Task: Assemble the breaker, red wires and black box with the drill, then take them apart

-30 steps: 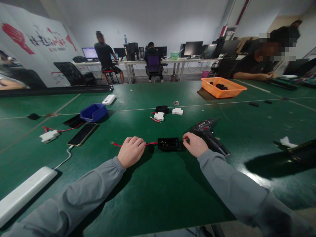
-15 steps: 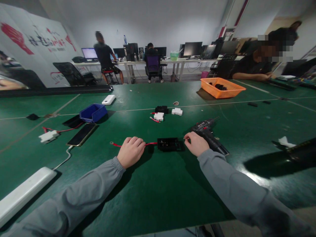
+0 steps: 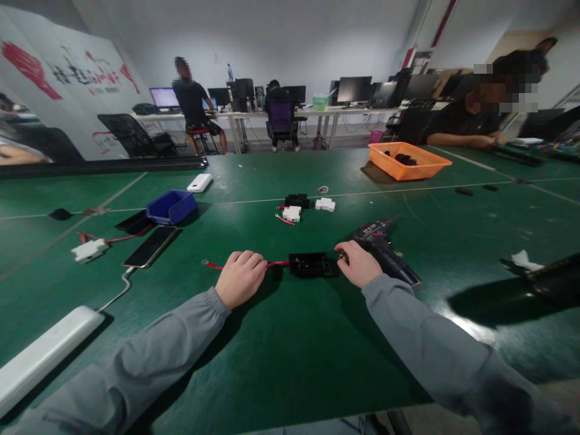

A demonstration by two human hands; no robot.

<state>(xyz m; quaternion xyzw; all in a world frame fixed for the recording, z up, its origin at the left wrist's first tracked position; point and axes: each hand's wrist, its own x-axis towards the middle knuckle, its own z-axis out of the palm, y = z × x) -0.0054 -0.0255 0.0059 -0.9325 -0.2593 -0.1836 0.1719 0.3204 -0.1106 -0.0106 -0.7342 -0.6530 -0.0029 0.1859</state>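
My left hand is closed round a red wire, whose ring terminal sticks out to the left. The wire's other end runs into a black, open-topped plastic housing lying on the green table. Just right of the housing is my right hand, thumb and fingers drawn together in a pinch. Something small and shiny shows at its fingertips, too small to name. Behind this hand lies a black power drill, its bit pointing away to the right.
White modules and a black one sit beyond the housing. At left are a blue bin, a phone and a white power strip. An orange basket stands at the back; a co-worker sits at far right.
The fingers of my right hand have shifted slightly, with the index finger now reaching a little further left. My left hand, the wire and the housing look unmoved.
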